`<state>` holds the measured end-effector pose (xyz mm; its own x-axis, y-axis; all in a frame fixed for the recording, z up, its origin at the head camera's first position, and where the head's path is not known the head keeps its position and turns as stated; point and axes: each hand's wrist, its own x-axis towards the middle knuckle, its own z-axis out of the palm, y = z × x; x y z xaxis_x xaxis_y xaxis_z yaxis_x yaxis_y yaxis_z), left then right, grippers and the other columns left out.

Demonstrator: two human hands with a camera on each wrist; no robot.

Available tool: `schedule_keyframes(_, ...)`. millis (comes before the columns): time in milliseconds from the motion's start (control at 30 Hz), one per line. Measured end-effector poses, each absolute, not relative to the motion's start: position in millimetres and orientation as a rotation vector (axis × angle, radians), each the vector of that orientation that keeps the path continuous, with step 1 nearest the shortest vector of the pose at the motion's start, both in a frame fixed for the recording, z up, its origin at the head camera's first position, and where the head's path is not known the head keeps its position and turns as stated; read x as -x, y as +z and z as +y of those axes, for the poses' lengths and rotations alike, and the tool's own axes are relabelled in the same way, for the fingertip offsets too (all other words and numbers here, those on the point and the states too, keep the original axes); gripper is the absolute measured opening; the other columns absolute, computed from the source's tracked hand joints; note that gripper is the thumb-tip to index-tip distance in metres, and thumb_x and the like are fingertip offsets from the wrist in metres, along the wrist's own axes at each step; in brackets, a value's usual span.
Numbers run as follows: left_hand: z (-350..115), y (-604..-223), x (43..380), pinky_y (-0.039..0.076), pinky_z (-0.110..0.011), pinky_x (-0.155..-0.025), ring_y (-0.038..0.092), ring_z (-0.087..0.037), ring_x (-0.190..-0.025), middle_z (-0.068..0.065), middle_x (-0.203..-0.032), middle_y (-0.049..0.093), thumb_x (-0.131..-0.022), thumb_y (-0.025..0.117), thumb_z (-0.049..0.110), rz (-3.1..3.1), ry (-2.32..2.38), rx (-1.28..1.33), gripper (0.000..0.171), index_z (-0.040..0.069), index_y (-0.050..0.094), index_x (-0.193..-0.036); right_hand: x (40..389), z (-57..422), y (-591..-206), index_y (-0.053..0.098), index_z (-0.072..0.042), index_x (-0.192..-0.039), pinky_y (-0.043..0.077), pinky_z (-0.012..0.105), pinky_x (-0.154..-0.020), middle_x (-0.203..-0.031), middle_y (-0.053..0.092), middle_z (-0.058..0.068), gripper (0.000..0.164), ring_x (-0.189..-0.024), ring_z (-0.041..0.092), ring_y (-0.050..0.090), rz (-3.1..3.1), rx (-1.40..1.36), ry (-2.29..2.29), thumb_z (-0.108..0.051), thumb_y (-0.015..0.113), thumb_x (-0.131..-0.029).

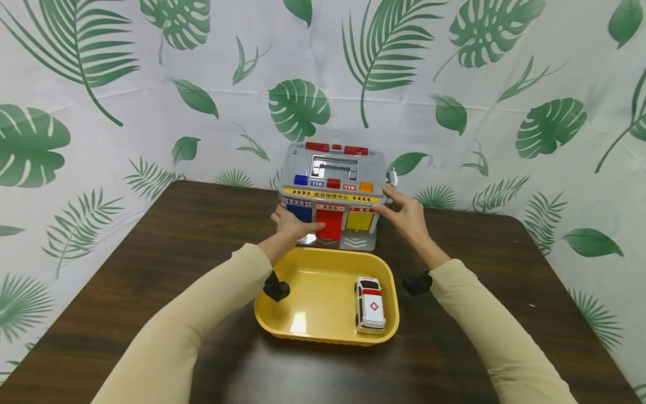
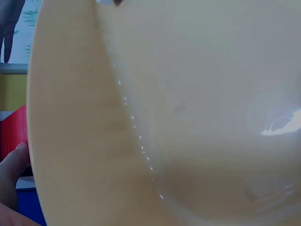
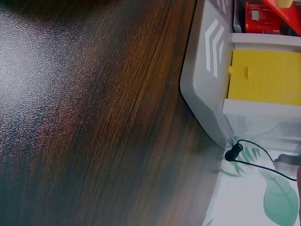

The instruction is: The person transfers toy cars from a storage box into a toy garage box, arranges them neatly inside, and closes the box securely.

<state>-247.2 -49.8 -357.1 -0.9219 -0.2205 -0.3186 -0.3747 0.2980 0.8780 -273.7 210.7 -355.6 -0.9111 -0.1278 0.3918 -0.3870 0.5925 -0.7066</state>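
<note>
Head cam: station (image 1: 330, 196) is standing nr far edge of table (image 1: 212, 224); my L hand (image 1: 294, 225) is gripping its left side, R hand (image 1: 409, 217) holding its right, prob for steadying. Tray (image 1: 318, 300) is sitting in front, ambulance (image 1: 371, 306) resting at its right end. L wrist: thumb (image 2: 13, 164) is touching red door (image 2: 13, 132). R wrist: yellow door (image 3: 265, 75) is sitting closed.

Head view: high over the near side of the desk (image 1: 222, 359), facing forward and down, far enough back for the whole yellow tray (image 1: 323, 335) and toy station (image 1: 333, 195).
Left wrist view: very close over the tray, a quarter turn round, station at its left edge.
Right wrist view: low over the desk, turned the opposite way, station at right.
Tray and red door (image 1: 332, 227): shared by head and left wrist.
Yellow door (image 1: 359, 220): shared by head and right wrist.
</note>
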Motion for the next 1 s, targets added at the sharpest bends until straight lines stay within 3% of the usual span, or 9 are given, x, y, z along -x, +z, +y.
schedule_keyframes(267, -42, -360, 252, 0.028, -0.048, -0.111, 0.027, -0.038, -0.130, -0.019, -0.143, 0.016, -0.072, 0.082, 0.030, 2.549, 1.590, 0.678, 0.105, 0.008, 0.009, -0.144, 275, 210, -355, 0.051, -0.010, -0.135, 0.051, 0.047, -0.087, -0.141, 0.047, 0.010, 0.061, -0.112, 0.030, 0.059, -2.523, -0.408, 1.221, -0.030, 0.073, -0.081)
schedule_keyframes(600, -35, -359, 255, 0.035, -0.046, -0.107, 0.025, -0.038, -0.127, -0.021, -0.140, 0.019, -0.070, 0.084, 0.027, 2.590, 1.613, 0.792, 0.103, 0.007, 0.014, -0.143, 273, 209, -355, 0.051, -0.007, -0.135, 0.049, 0.047, -0.089, -0.140, 0.047, 0.011, 0.061, -0.117, 0.031, 0.056, -2.515, -0.421, 1.224, -0.028, 0.073, -0.081)
schedule_keyframes(1000, -30, -374, 274, 0.042, -0.043, -0.102, 0.030, -0.033, -0.124, -0.018, -0.136, 0.024, -0.059, 0.089, 0.036, 2.650, 1.444, 0.958, 0.111, 0.009, 0.019, -0.140, 276, 208, -355, 0.052, -0.008, -0.134, 0.051, 0.045, -0.088, -0.140, 0.048, 0.011, 0.061, -0.113, 0.030, 0.059, -2.502, -0.415, 1.231, -0.027, 0.074, -0.080)
